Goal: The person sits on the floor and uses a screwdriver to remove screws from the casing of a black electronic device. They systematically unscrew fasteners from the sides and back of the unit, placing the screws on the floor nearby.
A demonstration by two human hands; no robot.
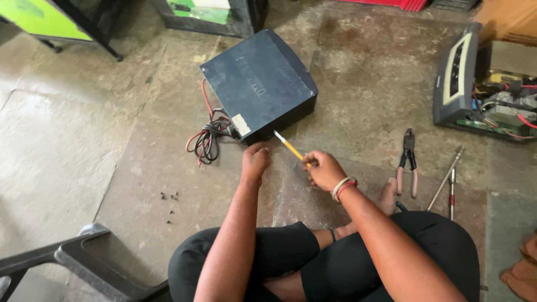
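Head view: right hand [324, 170] fingers pinch a yellow screwdriver [290, 147] — left hand [255, 161] curled, grip unclear — beside the dark box's [260, 81] pale corner label [241, 124].

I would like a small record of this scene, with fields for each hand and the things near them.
left hand: closed, at the near edge of the dark blue box
right hand: holds a yellow screwdriver, tip toward the box
cables: red and black, bundled left of the box
pliers: on the floor, right
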